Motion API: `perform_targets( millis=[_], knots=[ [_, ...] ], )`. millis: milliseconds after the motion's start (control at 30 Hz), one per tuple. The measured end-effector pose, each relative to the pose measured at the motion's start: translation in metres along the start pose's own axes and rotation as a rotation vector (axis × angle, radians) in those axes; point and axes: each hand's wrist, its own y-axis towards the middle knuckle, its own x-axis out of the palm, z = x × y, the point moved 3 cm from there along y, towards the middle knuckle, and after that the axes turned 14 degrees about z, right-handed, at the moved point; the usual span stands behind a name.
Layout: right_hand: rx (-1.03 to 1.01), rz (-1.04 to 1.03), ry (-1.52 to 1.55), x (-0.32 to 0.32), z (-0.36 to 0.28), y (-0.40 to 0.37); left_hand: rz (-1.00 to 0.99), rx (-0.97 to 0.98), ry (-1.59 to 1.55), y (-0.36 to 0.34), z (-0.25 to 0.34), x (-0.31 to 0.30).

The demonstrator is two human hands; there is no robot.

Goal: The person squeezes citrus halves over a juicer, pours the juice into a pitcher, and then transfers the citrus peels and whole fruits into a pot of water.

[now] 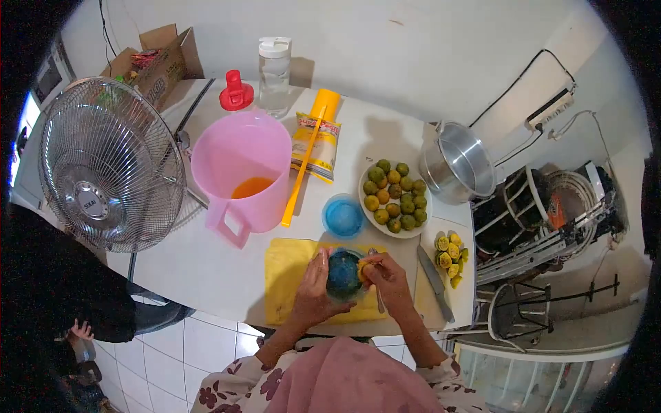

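Wrapped around the side of a see-through blue-green bowl (342, 274), my left hand (315, 289) keeps it over the yellow cutting board (282, 282). My right hand (387, 279) pinches a piece of citrus (362, 270) at the bowl's right rim. A spoon (380, 301) lies beside that hand, partly hidden. Beyond the board sits a small blue cup (343, 216). A white plate (406, 233) carries several small green and orange citrus fruits (394, 191). To the right are a knife (432, 282) and several cut citrus halves (451, 253).
A pink pitcher (241, 165) holds orange liquid. Nearby are a yellow packet (315, 148), a long yellow stick (303, 175), a clear bottle (274, 79) and a red-lidded container (236, 93). A metal pot (458, 165) stands at right, a fan (110, 165) at left. Another person's hand (82, 330) shows lower left.
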Motion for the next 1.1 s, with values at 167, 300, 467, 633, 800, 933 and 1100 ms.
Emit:
perform_targets(
  millis=[167, 300, 467, 633, 800, 933, 1100],
  knots=[
    [-0.607, -0.120, -0.410, 0.001, -0.027, -0.014, 0.057, 0.050, -0.055, 0.003, 0.003, -0.003],
    [-0.864, -0.164, -0.723, 0.011, -0.033, -0.018, 0.033, 0.041, -0.037, 0.004, 0.005, -0.005],
    [-0.977, -0.188, -0.830, 0.016, -0.039, -0.017, 0.032, 0.046, -0.016, 0.003, 0.003, -0.004],
    [-1.105, -0.275, -0.891, 0.017, -0.035, -0.014, -0.015, -0.022, -0.019, 0.003, -0.002, -0.001],
    [-1.048, -0.304, -0.997, 0.022, -0.033, -0.019, -0.023, -0.032, -0.032, -0.001, -0.009, 0.004],
    [-1.012, -0.283, -0.970, 0.023, -0.027, -0.020, -0.009, -0.017, -0.027, -0.004, -0.009, 0.004],
    [-0.990, -0.155, -0.845, 0.024, -0.022, -0.019, 0.003, -0.027, 0.003, -0.004, -0.006, 0.003]
  ],
)
